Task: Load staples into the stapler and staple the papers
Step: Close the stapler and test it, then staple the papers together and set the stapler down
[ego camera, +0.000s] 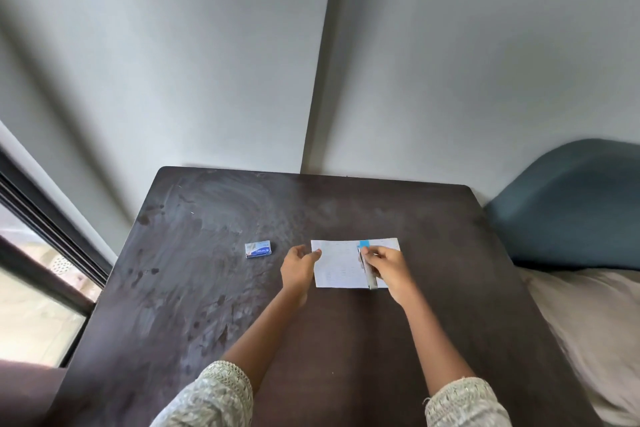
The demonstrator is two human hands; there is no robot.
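Dark wooden counter (207, 288) carries thin white papers (341, 267), light and floppy; left hand (298, 267) fingers apart at their edge, right hand (388, 265) fingers clamped on slim, stiff grey stapler (366, 269), best held mid-body.

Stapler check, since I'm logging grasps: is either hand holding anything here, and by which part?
The right hand grips the stapler along its body, over the papers. The left hand holds nothing; its fingertips reach the papers' left edge.

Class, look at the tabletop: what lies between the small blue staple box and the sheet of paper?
In the head view, only the left hand lies between the staple box and the paper, its fingertips at the paper's left edge.
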